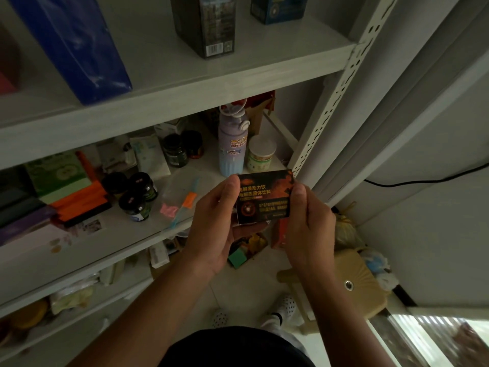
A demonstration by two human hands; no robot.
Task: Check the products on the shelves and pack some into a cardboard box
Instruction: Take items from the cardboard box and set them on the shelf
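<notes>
Black product box [264,197] with orange artwork and printed Chinese text is held up in front of the shelving, just beyond the near edge of the middle shelf [31,263] and at its right end. Both hands grasp it: the left hand [211,229] has its thumb on the box's left edge and its fingers curled under and behind, and the right hand [307,226] pinches the right edge, thumb on the front face. Just behind the box on the middle shelf stand a pale purple-and-blue water bottle [232,144] and, touching or just beside it on the right, a small white-lidded tub [260,154]. Further left on that shelf are a cluster of dark jars [137,194], a clear bag [182,197] holding pink and orange pieces, and a stack of orange and black flat boxes [82,200]. On the upper shelf [185,88] a blue package [76,46] leans at the left and a dark carton [203,25] with a barcode stands to its right. A beige stool [352,282] sits on the floor at the near right.
</notes>
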